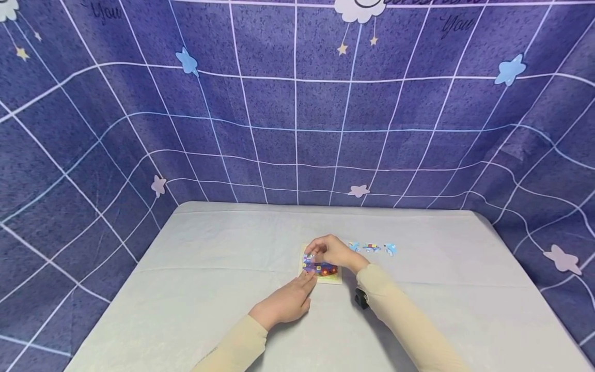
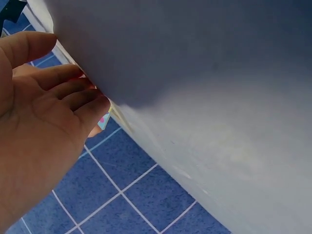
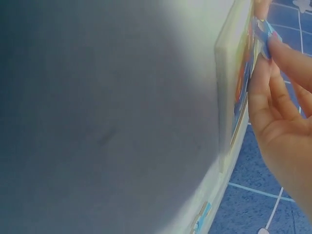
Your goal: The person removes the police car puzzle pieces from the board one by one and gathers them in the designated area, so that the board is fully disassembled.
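A small square puzzle board (image 1: 333, 280) with a colourful vehicle picture lies on the table near its middle. My right hand (image 1: 332, 250) is over the board's upper part. In the right wrist view its thumb and fingers pinch a blue puzzle piece (image 3: 263, 38), held close against the face of the board, whose pale thick edge (image 3: 223, 97) shows there. My left hand (image 1: 287, 300) rests at the board's lower left corner, fingers extended and fingertips on its edge. From the left wrist view, the palm (image 2: 48, 112) shows with straight fingers; most of the board is hidden behind them.
To the right of the board, three loose puzzle pieces (image 1: 389, 249) with blue parts lie in a row on the white-covered table (image 1: 223, 237). A blue curtain (image 1: 269, 103) with a grid pattern and stars stands behind the table and along its sides.
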Demonstrator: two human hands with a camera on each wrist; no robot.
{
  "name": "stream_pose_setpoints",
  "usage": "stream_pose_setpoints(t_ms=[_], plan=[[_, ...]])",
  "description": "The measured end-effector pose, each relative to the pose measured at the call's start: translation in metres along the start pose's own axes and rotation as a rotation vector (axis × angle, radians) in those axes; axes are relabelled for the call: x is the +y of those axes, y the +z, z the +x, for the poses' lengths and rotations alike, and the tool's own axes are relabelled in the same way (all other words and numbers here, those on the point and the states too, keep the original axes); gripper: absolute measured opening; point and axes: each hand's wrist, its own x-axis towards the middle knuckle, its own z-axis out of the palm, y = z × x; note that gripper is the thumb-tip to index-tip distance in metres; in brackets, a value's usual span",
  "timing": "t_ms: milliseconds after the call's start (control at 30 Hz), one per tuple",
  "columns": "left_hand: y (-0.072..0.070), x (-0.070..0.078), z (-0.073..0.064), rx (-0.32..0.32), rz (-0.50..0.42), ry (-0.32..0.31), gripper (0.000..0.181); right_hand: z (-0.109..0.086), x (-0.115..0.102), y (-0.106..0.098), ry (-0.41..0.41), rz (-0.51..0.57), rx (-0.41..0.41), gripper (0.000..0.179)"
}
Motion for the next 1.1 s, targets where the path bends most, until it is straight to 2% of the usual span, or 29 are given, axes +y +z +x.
stream_pose_setpoints(t_ms=[133,300,433,600,867,1100], plan=[[-0.001,0.0,-0.001,0.003,-0.003,0.002,0.051,0.0,0.001,-0.006,0.013,0.075,0.036,0.023],[-0.002,0.0,-0.001,0.01,-0.009,0.004,0.05,-0.006,-0.004,-0.026,0.028,0.116,0.088,0.032],[-0.003,0.001,-0.002,0.017,-0.013,-0.002,0.051,-0.017,-0.004,-0.045,0.064,0.118,0.108,0.03],[-0.003,0.002,-0.003,0.022,-0.01,-0.001,0.05,-0.037,0.007,-0.066,0.127,0.127,0.126,0.027],[0.0,0.001,-0.002,0.028,0.009,0.006,0.05,-0.068,0.028,-0.082,0.17,0.128,0.088,0.026],[-0.001,0.002,-0.002,0.03,0.001,0.009,0.05,-0.08,0.042,-0.081,0.171,0.137,0.042,0.024]])
